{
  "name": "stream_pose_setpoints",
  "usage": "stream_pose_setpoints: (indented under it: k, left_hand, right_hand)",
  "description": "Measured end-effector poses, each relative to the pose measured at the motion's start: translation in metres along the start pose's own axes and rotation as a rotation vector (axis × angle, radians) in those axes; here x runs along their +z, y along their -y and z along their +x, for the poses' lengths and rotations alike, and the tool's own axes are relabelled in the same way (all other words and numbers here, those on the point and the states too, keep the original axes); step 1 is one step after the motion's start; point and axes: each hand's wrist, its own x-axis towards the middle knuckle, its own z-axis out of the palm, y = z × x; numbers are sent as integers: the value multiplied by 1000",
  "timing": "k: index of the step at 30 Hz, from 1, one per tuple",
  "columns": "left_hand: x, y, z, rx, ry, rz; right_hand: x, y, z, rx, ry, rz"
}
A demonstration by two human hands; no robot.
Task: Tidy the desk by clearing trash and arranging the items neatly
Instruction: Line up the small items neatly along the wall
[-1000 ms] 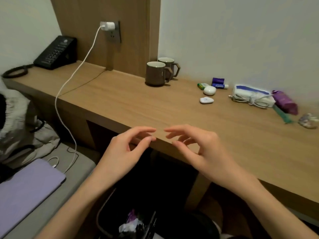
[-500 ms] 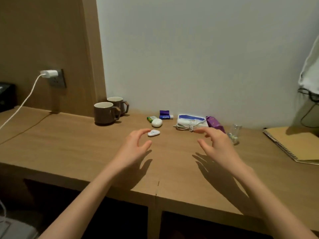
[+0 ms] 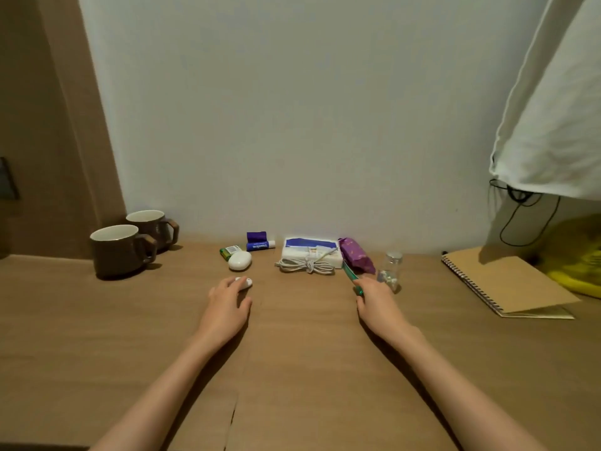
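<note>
My left hand (image 3: 229,304) lies on the wooden desk (image 3: 292,369) with its fingers curled over a small white flat object (image 3: 245,283), thumb just below it. Over on the right, my right hand (image 3: 375,299) pinches the near end of a green pen (image 3: 350,277) that lies on the desk. Behind them, along the wall, are a white oval case (image 3: 240,260), a green battery (image 3: 228,252), a blue lip balm stick (image 3: 260,245), a tissue pack (image 3: 309,250) with a coiled white cable (image 3: 307,265), a purple packet (image 3: 356,259) and a small glass jar (image 3: 392,270).
Two brown mugs (image 3: 122,250) stand at the back left by the wooden panel. A spiral notebook (image 3: 507,284) lies at the right, with a yellow object (image 3: 579,268) behind it. A white cloth (image 3: 553,109) hangs over the right corner.
The view has turned right and moved closer to the desk. Both hands have reached forward: the left onto the small white object, the right onto the green pen.
</note>
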Motion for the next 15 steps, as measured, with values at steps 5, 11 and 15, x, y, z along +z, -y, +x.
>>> stream_pose_setpoints:
  k: [5,11,15]
  left_hand:
    - [10,-6,9,58,-32,15]
    - [24,-15,26,56,-20,36]
    - [32,-21,34,44,-43,50]
  right_hand:
    - [8,-2,14,-12,-61,-15]
    - [19,1,28,0,-117,25]
    - [25,1,37,34,-157,52]
